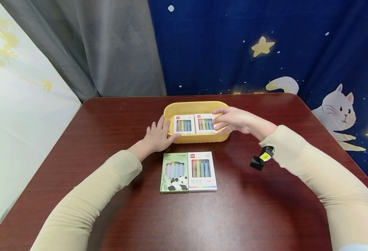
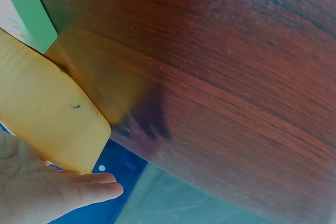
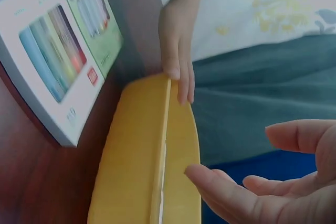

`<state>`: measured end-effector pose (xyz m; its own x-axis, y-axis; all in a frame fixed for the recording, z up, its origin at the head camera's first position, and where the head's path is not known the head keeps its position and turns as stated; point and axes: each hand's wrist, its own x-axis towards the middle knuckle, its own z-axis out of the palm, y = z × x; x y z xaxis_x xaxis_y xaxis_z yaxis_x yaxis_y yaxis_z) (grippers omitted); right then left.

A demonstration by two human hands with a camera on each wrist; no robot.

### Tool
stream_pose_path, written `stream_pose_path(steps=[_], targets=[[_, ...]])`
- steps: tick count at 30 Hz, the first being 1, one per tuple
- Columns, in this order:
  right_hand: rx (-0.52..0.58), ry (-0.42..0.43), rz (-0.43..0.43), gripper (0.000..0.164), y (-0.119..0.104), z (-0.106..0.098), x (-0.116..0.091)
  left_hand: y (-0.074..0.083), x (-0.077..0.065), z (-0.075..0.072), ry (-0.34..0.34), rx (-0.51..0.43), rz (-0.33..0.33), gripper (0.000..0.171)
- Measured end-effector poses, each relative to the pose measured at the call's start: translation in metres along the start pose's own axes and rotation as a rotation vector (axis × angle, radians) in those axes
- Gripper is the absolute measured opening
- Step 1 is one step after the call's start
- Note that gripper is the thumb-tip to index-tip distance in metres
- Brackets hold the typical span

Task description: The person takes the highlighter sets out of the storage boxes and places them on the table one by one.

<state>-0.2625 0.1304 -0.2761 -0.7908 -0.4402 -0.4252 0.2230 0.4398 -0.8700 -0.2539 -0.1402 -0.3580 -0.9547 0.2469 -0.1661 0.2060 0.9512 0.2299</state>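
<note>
A yellow basket [image 1: 199,138] stands toward the back of the table, holding two white boxes of coloured pens, a left box [image 1: 184,124] and a right box [image 1: 204,123], side by side. My left hand [image 1: 157,137] rests at the basket's left end, fingers spread, thumb along the front rim. Above the basket's right end hovers my right hand [image 1: 234,120], its fingers loosely bent over the right box with a gap between thumb and fingers in the right wrist view. In front of the basket lie a green panda box [image 1: 175,173] and another white pen box [image 1: 202,171], edge to edge.
The dark red wooden table [image 1: 249,216] ends at a back edge against a grey curtain [image 1: 124,52] and a blue starry curtain [image 1: 215,45]. A small black camera [image 1: 262,158] hangs from the right wrist.
</note>
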Motion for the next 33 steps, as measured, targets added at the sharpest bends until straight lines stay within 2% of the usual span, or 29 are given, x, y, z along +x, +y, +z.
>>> stream_pose_path(steps=[8,16,24,30,33], targets=[[0.133,0.059,0.033,0.061,0.007,-0.009,0.035,0.001,-0.001,0.001,0.000,-0.002,-0.001,0.082],[0.231,0.099,0.108,0.064,0.019,-0.006,0.064,0.001,-0.001,0.000,0.000,0.005,-0.004,0.082],[0.336,0.173,0.202,0.058,0.025,-0.002,0.078,0.001,0.000,0.000,-0.001,0.002,-0.005,0.082],[0.432,0.193,0.255,0.050,0.029,-0.004,0.087,0.000,0.000,0.001,0.007,-0.003,-0.003,0.082],[0.441,0.216,0.273,0.049,0.034,-0.004,0.092,0.000,0.000,0.001,0.009,-0.008,-0.001,0.082]])
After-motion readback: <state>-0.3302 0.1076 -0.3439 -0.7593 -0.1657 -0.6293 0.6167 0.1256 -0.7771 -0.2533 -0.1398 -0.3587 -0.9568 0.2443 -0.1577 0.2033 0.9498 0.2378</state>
